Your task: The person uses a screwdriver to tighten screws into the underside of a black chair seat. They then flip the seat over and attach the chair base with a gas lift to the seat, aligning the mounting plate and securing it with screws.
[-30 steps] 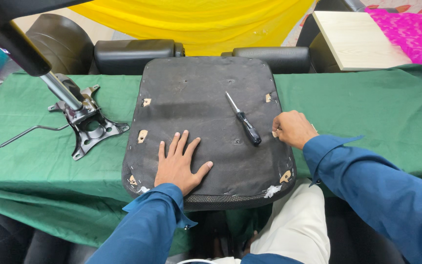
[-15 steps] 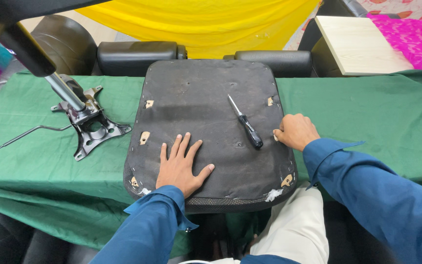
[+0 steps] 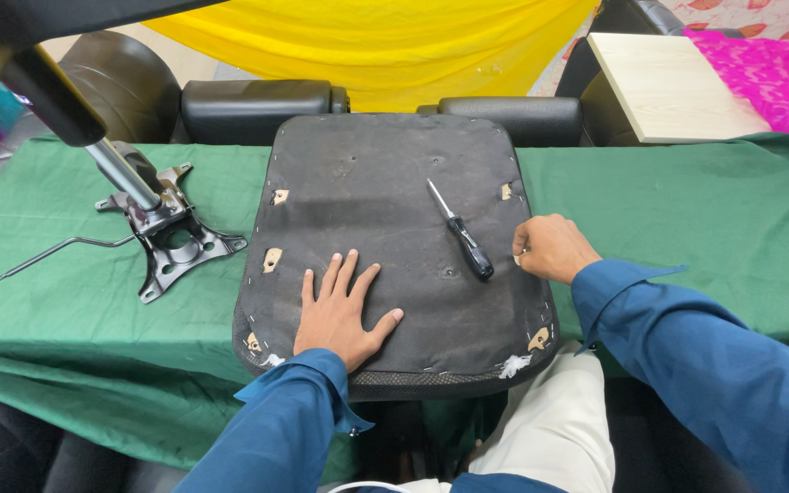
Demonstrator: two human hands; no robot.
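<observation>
An upturned black chair seat (image 3: 394,219) lies on the green-covered table (image 3: 705,219), its fabric underside stapled round the rim. My left hand (image 3: 340,310) rests flat on the seat's near part, fingers spread. Curled into a loose fist, my right hand (image 3: 550,248) sits at the seat's right edge; whether it pinches something small I cannot tell. A black-handled screwdriver (image 3: 460,230) lies loose on the seat between the two hands, nearer the right one.
A metal chair tilt mechanism (image 3: 171,239) with a gas cylinder and a thin lever rod sits left of the seat. Black chair armrests (image 3: 253,105) line the table's far edge. A pale wooden board (image 3: 668,87) lies far right, yellow cloth behind.
None in the objects; the view shifted slightly. Both hands and the screwdriver stay where they were.
</observation>
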